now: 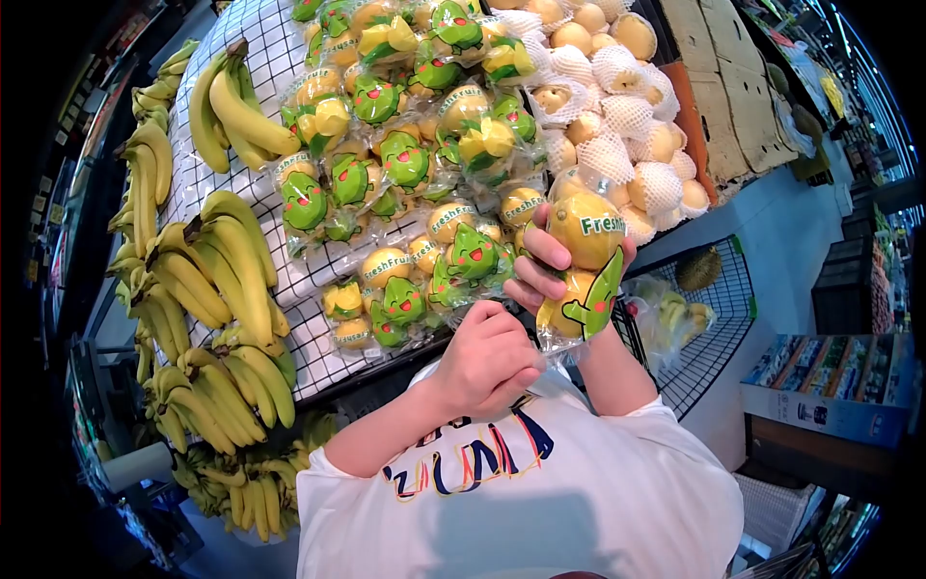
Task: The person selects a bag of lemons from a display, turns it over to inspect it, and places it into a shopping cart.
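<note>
My right hand (543, 262) is wrapped round a clear bag of yellow fruit (585, 236), which has a green cartoon leaf on its front. It holds the bag upright before my chest. Just left of the bag's lower corner, my left hand (494, 357) is closed with its fingers curled; whether it pinches the plastic is hidden. Beyond both hands lie rows of similar bagged fruit (403, 159) on the display.
Banana bunches (241, 261) cover the left side of the white grid-patterned stand (318, 372). Round fruit in white foam nets (627, 116) fills a bin at the upper right. A wire cart (719, 357) holding a durian (698, 269) and bagged goods stands at my right.
</note>
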### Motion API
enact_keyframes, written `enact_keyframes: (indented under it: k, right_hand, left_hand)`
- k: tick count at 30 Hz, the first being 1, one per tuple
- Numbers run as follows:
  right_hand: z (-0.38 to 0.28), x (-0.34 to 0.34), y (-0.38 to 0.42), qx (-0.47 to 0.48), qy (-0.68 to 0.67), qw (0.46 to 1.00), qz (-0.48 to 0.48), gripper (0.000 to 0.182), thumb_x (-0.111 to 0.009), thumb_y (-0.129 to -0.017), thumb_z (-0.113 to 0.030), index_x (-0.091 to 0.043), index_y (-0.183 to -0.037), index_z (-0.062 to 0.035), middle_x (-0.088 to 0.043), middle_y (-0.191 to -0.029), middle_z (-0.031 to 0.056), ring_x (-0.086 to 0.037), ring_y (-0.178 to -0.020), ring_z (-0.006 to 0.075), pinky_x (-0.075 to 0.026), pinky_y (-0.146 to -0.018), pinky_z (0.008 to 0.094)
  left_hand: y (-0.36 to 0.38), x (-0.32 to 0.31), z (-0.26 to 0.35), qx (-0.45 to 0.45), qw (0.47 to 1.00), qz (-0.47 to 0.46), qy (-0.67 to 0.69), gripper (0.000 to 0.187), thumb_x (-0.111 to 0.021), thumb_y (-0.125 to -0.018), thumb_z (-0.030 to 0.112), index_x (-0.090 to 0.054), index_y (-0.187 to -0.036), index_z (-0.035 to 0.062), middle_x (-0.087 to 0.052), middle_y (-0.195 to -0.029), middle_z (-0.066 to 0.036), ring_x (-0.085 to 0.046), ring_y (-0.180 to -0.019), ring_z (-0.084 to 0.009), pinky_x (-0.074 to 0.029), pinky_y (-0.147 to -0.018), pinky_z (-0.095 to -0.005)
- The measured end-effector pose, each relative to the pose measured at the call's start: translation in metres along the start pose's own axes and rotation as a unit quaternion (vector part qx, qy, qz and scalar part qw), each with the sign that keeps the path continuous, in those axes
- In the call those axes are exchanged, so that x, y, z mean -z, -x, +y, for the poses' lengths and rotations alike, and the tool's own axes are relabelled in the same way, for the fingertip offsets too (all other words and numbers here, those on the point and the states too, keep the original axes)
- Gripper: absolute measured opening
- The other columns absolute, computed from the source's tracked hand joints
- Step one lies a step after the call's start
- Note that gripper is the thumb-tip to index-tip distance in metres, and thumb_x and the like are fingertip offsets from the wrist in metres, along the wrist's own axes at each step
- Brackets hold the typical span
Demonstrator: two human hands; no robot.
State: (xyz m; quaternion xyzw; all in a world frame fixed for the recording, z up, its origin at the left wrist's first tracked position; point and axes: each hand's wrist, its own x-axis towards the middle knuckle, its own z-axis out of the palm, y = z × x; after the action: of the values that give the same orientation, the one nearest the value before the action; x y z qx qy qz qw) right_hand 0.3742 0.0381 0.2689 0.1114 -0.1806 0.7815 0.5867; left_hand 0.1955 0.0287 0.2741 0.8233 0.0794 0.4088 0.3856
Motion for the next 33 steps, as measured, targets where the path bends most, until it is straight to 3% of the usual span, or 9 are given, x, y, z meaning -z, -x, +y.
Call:
enact_keyframes:
  k: [3,9,33]
  right_hand:
    - [0.0008,0.0004,0.0018,-0.004,-0.007,1.000,-0.002,0.084,-0.072,-0.083,-0.059,-0.042,-0.144,-0.0099,-0.056,-0.099,0.0013,-0.057,-0.081,0.0167,-0.040,-0.075,0.0342]
    - [0.0026,0.0013,0.0016,-0.007,-0.006,1.000,0.002,0.084,-0.072,-0.083,-0.059,-0.041,-0.143,-0.0098,-0.056,-0.097,0.0014,-0.057,-0.081,0.0169,-0.040,-0.074,0.0342]
    - [0.0061,-0.0016,0.0025,-0.019,0.021,1.000,0.005,0.085,-0.074,-0.080,-0.061,-0.043,-0.139,-0.0088,-0.059,-0.094,0.0029,-0.059,-0.074,0.0176,-0.041,-0.068,0.0332]
  left_hand:
    - [-0.0056,0.0045,0.0015,-0.035,0.999,-0.020,-0.002,0.014,-0.062,-0.092,0.020,-0.063,-0.085,0.0089,-0.057,-0.074,-0.004,-0.057,-0.074,-0.0248,-0.043,-0.077,-0.0401]
    - [-0.0050,0.0044,0.0002,-0.047,0.996,-0.059,0.042,0.013,-0.063,-0.089,0.021,-0.065,-0.089,0.0081,-0.060,-0.077,-0.005,-0.057,-0.074,-0.0270,-0.045,-0.073,-0.0398]
    - [0.0016,0.0011,-0.0017,-0.035,0.992,-0.047,0.114,0.016,-0.055,-0.093,0.018,-0.066,-0.088,0.0074,-0.058,-0.074,-0.005,-0.056,-0.071,-0.0270,-0.043,-0.068,-0.0394]
